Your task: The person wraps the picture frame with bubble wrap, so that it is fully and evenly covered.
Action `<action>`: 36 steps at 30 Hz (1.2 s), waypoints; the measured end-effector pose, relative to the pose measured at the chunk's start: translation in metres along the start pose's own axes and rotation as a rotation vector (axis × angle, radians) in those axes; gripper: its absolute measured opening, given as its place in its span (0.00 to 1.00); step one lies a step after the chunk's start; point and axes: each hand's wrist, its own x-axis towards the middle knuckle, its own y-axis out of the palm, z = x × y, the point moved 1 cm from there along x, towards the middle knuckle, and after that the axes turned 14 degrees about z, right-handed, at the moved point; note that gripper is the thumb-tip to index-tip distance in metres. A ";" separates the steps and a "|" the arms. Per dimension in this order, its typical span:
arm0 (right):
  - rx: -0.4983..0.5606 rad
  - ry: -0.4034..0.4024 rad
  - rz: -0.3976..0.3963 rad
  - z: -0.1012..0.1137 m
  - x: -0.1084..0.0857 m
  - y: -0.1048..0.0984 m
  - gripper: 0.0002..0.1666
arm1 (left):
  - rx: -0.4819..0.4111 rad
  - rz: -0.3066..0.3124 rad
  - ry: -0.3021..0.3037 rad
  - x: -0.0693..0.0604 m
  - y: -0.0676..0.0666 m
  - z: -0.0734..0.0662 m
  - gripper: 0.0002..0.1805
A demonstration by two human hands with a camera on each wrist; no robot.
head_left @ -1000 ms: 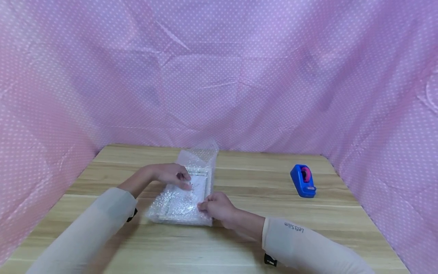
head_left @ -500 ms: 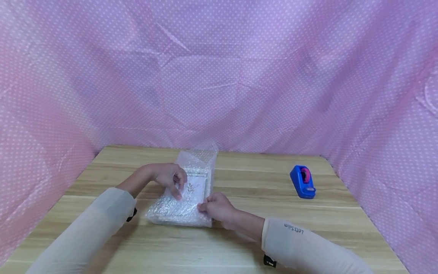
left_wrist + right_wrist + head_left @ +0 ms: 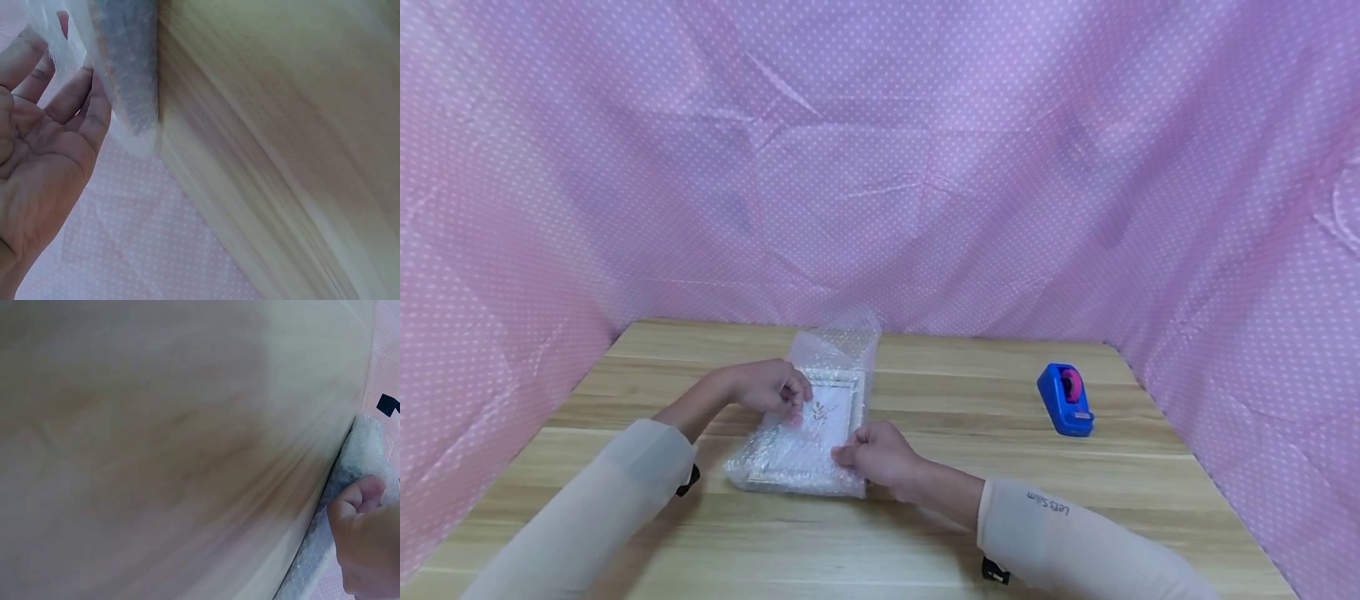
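Your right hand (image 3: 880, 457) pinches the right edge of the bubble wrap (image 3: 850, 337), fingers closed on it. Your left hand (image 3: 766, 388) has its fingers half bent against the wrap's left side; whether they grip, I can't tell. The frame (image 3: 831, 429) lies within the wrap on the desk (image 3: 955, 379).

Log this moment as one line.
left hand: holds clear bubble wrap | right hand: grips its right edge | inside: white rectangular frame | apart: blue plastic tape dispenser
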 end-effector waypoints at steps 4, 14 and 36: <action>-0.039 -0.048 0.012 0.001 -0.003 -0.002 0.12 | 0.088 -0.011 0.060 0.002 0.001 -0.001 0.19; -0.686 -0.279 0.027 0.010 -0.016 -0.006 0.26 | 0.184 -0.047 0.053 0.002 0.005 -0.002 0.20; -1.741 -0.626 0.403 -0.009 -0.010 -0.013 0.36 | 0.366 -0.142 0.072 0.011 0.010 0.000 0.14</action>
